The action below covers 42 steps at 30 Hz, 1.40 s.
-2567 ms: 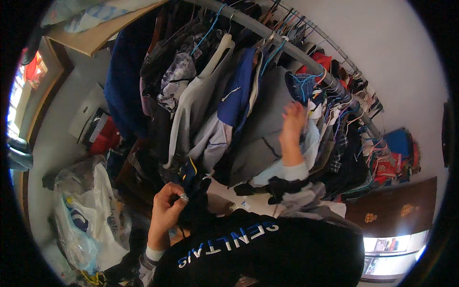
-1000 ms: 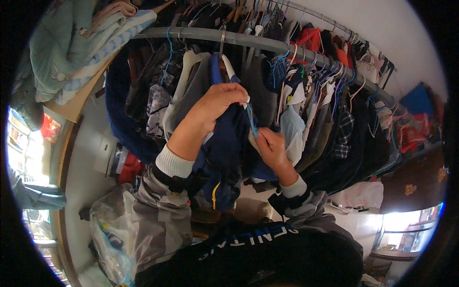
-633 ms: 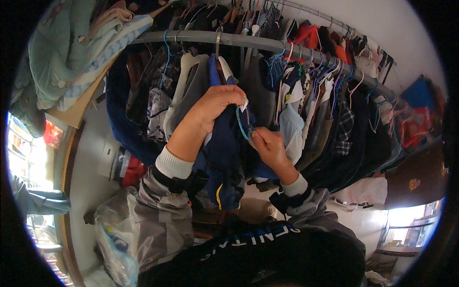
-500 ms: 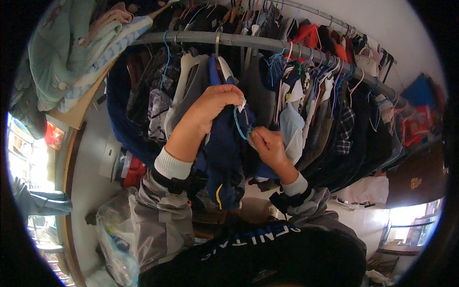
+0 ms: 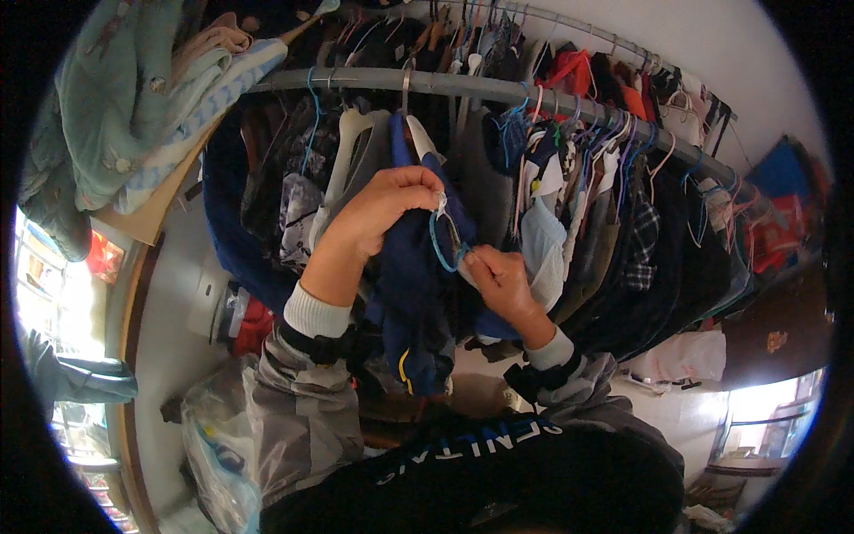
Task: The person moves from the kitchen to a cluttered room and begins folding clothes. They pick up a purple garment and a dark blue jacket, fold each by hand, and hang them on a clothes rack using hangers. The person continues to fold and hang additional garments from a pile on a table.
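My left hand (image 5: 389,206) is closed in a pinch on a small white piece (image 5: 441,204) at the top of a thin light-blue loop (image 5: 435,238). Lower and to the right, my right hand (image 5: 505,280) pinches the bottom end of the same loop, its fingertips pressed together. Whether the loop is cord or bent wire, I cannot tell. Directly behind both hands hangs a dark blue garment (image 5: 411,276) with a yellow mark low down. A metal hook (image 5: 406,89) above it goes over the grey rail (image 5: 471,84).
Many clothes hang along the rail, among them a light blue garment (image 5: 543,240) and a plaid one (image 5: 642,240). A second rail (image 5: 569,18) runs behind. Folded blankets (image 5: 116,107) lie upper left. A clear plastic bag (image 5: 213,445) stands lower left.
The view has tilted slightly, so the rail and clothes sit a little lower. My left hand has shifted slightly left, and the blue loop shows more openly between my hands. Both grips are kept.
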Each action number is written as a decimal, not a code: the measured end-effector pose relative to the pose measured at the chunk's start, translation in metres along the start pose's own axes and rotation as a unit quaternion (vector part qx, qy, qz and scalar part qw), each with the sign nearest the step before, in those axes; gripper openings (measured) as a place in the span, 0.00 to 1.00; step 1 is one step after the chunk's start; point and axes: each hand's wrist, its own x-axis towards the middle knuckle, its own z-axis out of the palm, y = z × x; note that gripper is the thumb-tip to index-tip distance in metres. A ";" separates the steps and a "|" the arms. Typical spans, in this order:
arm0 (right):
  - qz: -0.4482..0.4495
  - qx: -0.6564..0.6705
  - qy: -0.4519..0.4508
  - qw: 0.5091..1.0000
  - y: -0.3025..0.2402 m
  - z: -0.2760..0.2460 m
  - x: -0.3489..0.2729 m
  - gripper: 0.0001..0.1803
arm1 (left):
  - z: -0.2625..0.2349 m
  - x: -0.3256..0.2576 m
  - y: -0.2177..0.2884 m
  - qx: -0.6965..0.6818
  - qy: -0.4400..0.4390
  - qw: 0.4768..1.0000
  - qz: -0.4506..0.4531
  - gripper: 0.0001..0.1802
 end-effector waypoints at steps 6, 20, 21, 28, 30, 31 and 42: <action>0.019 0.033 -0.005 0.999 0.000 0.001 0.000 0.08 | -0.003 0.001 -0.001 0.000 -0.025 0.999 0.030 0.07; -0.008 0.023 0.015 1.000 0.005 -0.008 -0.002 0.08 | 0.001 0.012 -0.009 -0.038 -0.024 0.999 0.003 0.08; -0.010 0.019 0.006 1.000 0.005 -0.008 -0.002 0.08 | 0.003 0.011 -0.008 -0.028 -0.016 0.999 0.006 0.08; 0.005 0.021 -0.010 1.000 0.002 -0.006 -0.001 0.08 | 0.009 0.010 -0.007 0.014 0.004 1.000 0.006 0.08; 0.001 0.015 -0.010 1.000 0.002 -0.006 -0.001 0.09 | 0.008 0.010 -0.007 0.002 -0.001 1.000 0.000 0.07; 0.020 0.013 -0.015 1.000 0.002 -0.006 -0.002 0.09 | 0.007 0.010 -0.008 -0.007 -0.002 1.000 0.001 0.07; 0.011 -0.006 -0.015 1.000 0.006 -0.008 -0.003 0.07 | 0.005 -0.008 0.007 0.025 -0.102 0.990 0.091 0.07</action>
